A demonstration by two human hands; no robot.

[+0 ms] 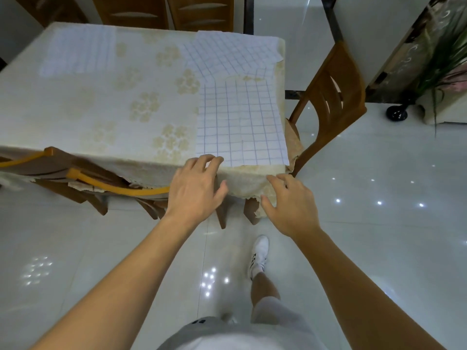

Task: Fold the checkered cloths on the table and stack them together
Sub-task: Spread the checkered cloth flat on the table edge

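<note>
Three white cloths with a blue check lie on the table (101,102), which wears a cream flowered cover. One cloth (240,122) lies flat at the near right corner. A second cloth (227,54) lies rumpled behind it at the far right. A third cloth (78,54) lies at the far left, blurred. My left hand (194,188) reaches over the near table edge, fingers spread, fingertips at the near cloth's front left corner. My right hand (288,205) hovers just below the near right corner, fingers loose, holding nothing.
A wooden chair (328,97) stands at the table's right side. Another chair (83,178) is pushed under the near left edge. More chairs stand beyond the far edge. A plant (444,59) stands at the right. The floor is glossy tile.
</note>
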